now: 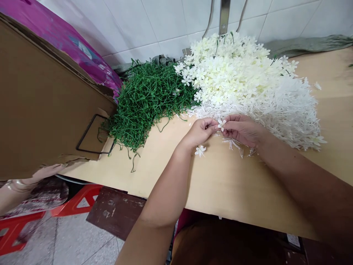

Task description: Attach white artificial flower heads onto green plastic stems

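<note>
A small white artificial flower (pixel 221 125) is pinched between my two hands above the table. My left hand (pixel 199 133) is closed, with thumb and forefinger meeting at the flower's left side. From the right, my right hand (pixel 244 129) grips the same flower, its fingers bent around it. What the fingertips cover is hidden. Just below my left hand lies a loose white flower (pixel 200 151). Behind my hands, a heap of white thread-like stamens (pixel 286 110) spreads to the right, and a mound of white flower heads (pixel 228 73) rises behind it.
Tangled green plastic stems (pixel 149 99) are heaped at the left of the table (pixel 165 162). A large cardboard box (pixel 49 95) stands left of them, with a black wire frame (pixel 91 134) near its edge. Another person's hand (pixel 46 172) is beneath the box. Red stools (pixel 79 202) stand below.
</note>
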`<state>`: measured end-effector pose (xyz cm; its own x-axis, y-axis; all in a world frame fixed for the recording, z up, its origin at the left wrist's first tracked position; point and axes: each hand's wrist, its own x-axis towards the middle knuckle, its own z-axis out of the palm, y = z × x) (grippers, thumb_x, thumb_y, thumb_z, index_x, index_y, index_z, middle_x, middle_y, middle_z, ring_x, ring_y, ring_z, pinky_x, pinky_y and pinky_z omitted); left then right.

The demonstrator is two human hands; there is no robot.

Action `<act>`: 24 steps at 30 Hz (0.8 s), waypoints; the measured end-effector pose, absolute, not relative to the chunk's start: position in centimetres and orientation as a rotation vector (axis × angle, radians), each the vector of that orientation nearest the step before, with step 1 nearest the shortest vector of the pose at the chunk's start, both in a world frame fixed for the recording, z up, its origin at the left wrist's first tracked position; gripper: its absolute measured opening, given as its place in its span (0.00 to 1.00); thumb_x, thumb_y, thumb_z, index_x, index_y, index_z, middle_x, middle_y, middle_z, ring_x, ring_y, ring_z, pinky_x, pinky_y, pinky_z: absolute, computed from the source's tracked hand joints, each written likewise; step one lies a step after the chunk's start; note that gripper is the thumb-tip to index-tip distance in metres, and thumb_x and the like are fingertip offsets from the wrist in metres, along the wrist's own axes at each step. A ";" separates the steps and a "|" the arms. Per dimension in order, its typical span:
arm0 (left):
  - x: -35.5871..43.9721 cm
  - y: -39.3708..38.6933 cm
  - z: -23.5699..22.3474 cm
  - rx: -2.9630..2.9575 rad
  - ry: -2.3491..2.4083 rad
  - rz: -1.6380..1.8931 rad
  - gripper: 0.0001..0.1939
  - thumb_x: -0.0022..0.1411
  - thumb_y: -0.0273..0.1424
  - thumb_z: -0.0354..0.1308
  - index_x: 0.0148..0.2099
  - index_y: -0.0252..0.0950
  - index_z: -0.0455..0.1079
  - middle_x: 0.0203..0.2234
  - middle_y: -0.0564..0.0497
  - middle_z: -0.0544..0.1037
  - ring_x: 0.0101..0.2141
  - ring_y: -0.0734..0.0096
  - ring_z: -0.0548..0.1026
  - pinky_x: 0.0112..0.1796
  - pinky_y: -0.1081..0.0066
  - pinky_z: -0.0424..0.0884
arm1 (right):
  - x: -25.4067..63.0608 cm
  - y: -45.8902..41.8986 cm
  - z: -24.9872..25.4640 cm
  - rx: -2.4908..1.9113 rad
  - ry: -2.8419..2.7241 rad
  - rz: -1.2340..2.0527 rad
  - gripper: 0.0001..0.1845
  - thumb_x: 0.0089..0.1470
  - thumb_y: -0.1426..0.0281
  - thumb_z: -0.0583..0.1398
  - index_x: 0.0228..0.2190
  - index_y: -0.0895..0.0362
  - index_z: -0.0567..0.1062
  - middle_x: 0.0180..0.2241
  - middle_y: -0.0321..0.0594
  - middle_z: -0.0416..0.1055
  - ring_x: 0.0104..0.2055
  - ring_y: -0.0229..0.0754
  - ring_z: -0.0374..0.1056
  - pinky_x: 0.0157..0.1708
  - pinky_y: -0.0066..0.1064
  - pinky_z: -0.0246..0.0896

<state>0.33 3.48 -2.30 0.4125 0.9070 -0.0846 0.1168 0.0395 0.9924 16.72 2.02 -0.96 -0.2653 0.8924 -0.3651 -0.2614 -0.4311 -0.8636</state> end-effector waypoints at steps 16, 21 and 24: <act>0.2 3.3 -2.3 1.828 1.049 0.830 0.06 0.54 0.25 0.54 0.26 0.33 0.69 0.22 0.54 0.68 0.28 0.75 0.65 0.33 0.74 0.61 | 17.1 2.4 -1.2 -1.149 -0.900 1.857 0.16 0.28 0.77 0.73 0.15 0.57 0.70 0.14 0.33 0.67 0.18 0.32 0.65 0.20 0.24 0.62; 0.1 3.1 -2.1 1.898 1.049 0.808 0.07 0.53 0.22 0.52 0.25 0.33 0.69 0.21 0.54 0.68 0.28 0.75 0.65 0.34 0.73 0.61 | 17.0 2.4 -1.2 -1.222 -0.964 1.872 0.15 0.32 0.78 0.71 0.15 0.58 0.69 0.14 0.35 0.67 0.18 0.32 0.65 0.21 0.24 0.62; 0.3 2.9 -2.1 1.860 1.057 0.813 0.06 0.53 0.24 0.53 0.25 0.33 0.68 0.21 0.54 0.68 0.28 0.75 0.65 0.33 0.74 0.61 | 17.1 2.4 -1.0 -1.240 -0.946 1.867 0.14 0.31 0.80 0.69 0.15 0.58 0.69 0.13 0.33 0.66 0.18 0.31 0.64 0.21 0.23 0.61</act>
<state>0.30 2.90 -2.10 0.4371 0.8899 0.1308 0.3546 -0.3041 0.8842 17.09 2.39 -1.05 -0.3022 0.8482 -0.4349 -0.1509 -0.4931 -0.8568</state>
